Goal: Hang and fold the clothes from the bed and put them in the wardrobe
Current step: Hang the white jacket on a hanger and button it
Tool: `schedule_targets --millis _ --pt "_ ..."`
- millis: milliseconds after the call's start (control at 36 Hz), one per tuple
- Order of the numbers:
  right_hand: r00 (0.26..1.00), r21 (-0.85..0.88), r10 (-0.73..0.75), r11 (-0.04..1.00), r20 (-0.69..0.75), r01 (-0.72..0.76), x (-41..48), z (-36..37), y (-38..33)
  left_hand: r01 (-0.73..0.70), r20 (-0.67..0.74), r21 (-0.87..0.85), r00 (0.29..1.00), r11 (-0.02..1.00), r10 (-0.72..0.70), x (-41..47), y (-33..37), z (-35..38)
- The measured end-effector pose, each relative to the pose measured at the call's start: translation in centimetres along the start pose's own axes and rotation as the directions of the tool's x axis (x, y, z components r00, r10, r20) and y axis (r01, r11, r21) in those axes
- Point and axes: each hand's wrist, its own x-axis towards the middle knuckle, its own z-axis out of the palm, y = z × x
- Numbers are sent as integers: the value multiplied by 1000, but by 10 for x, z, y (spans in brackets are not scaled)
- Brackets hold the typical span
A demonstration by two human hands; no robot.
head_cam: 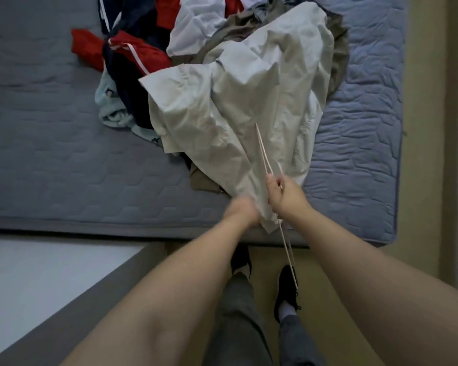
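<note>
Nearest to me on the feed are the person's grey trousers (238, 313) and two black shoes (286, 289) on the beige floor (421, 180). A white surface with a grey edge (37, 273) sits at the lower left. Both bare forearms reach forward over the near edge of the bed. The left hand (239, 210) is smeared by motion, but I read it as a bunched fist gripping the lowest corner of the pale shirt (222, 114); I cannot make out single fingers. Just beside it, the right hand (284, 195) is clenched around a thin, light-coloured hanger (263, 149), thumb on top. One slim arm of the hanger runs up over the shirt's cloth, and the other slants down past the wrist toward the shoes. I cannot tell whether any part of it is inside the garment. The pale shirt is crumpled and drawn toward the hands. Its lower end is lifted at the mattress edge and the rest is spread across the grey quilted mattress (50, 154). Beyond and partly under it lies the rest of the heap: an olive-brown garment (339, 56) on the right, a light-blue piece (109, 107) on the left, a navy garment with white stripes (127, 75), a red garment (86, 46) and, farthest, a whitish shirt (193, 25).
</note>
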Motion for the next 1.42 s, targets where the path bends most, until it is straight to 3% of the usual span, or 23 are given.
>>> schedule_targets --millis 56,83,167,194,222,306,361,556,639,694,750,778,833,861,889,944,972,1028,1083,1139,1222,1306,1417 --pt "999 -31 45 998 -10 -46 3 -2 6 -21 -334 19 942 1000 26 11 14 -45" --pt "998 -40 67 997 -11 -68 4 -3 9 -75 -495 20 866 997 75 14 21 -66" --pt "997 -33 75 997 -25 -76 2 -6 15 -204 -858 165 453 965 242 26 37 -128" --pt "998 -29 58 998 -34 -59 0 -7 17 -158 -881 225 388 962 270 31 41 -145" --pt "999 -23 37 999 -40 -38 -3 -8 18 -88 -865 256 424 963 269 37 42 -159" --pt "998 10 -16 1000 -63 16 -8 -12 21 100 -720 311 674 945 166 57 36 -187" --pt "997 40 -17 999 -75 20 -10 -15 22 138 -632 322 768 937 104 67 20 -192" --pt "994 76 -24 997 -110 33 -13 -18 20 4 -399 485 891 874 217 60 -45 -138" --pt "992 52 -34 998 -119 40 -15 -17 19 -31 -7 588 999 808 43 46 -73 -93" --pt "992 33 -35 999 -121 39 -16 -17 18 7 320 550 922 835 -219 33 -80 -72" --pt "992 19 -35 999 -121 38 -17 -17 18 129 437 480 823 868 -364 25 -74 -69" --pt "992 14 -35 999 -122 37 -17 -16 18 162 378 423 862 891 -337 25 -67 -73" --pt "991 10 -34 999 -130 36 -16 -16 18 132 -10 313 991 941 -136 31 -47 -86" --pt "990 9 -37 999 -134 38 -15 -15 19 110 -255 235 966 966 -48 37 -38 -94" --pt "990 8 -38 999 -136 40 -15 -15 19 75 -453 129 891 989 -8 43 -29 -103" --pt "990 10 -38 999 -137 40 -13 -13 20 -46 -668 -78 744 996 -17 54 -12 -118" --pt "990 10 -43 999 -137 44 -13 -12 21 -87 -705 -138 708 987 -37 61 -6 -125" --pt "991 11 -51 999 -126 53 -12 -10 23 -95 -698 -266 705 959 -124 74 0 -135" --pt "993 16 -55 998 -100 57 -12 -7 27 -91 -573 -473 787 876 -227 84 0 -142" --pt "995 21 -49 998 -90 51 -12 -4 30 -119 -449 -571 873 812 -188 87 -4 -142" --pt "995 38 -24 999 -97 28 -13 -2 33 -237 -393 -396 917 887 70 73 -7 -135" --pt "994 60 21 998 -112 -14 -16 -3 32 -299 -226 -201 941 933 253 49 -3 -116" --pt "989 143 98 986 -114 -81 -25 -13 24 -386 -126 171 904 907 408 15 0 -85"
